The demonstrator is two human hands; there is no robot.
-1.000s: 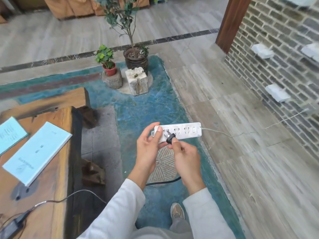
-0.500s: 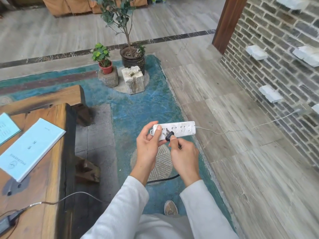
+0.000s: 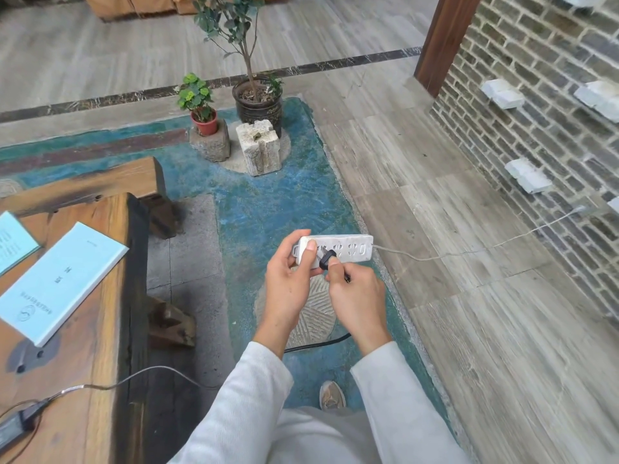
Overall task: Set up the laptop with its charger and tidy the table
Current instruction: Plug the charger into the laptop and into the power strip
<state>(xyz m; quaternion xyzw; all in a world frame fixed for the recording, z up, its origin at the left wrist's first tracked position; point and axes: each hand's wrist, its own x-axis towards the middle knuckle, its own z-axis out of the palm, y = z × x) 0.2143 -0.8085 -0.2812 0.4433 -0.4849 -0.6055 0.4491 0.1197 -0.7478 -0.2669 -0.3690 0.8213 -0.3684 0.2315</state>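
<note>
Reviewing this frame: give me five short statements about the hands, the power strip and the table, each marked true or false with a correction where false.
1. The left hand holds the white power strip up off the floor. True.
2. The right hand pinches a white plug. False: the black plug is black.
3. The power strip's own cord runs toward the brick wall. True.
4. The charger brick lies on the floor. False: it rests on the wooden table.
5. Two pale blue booklets lie on the table. True.
</note>
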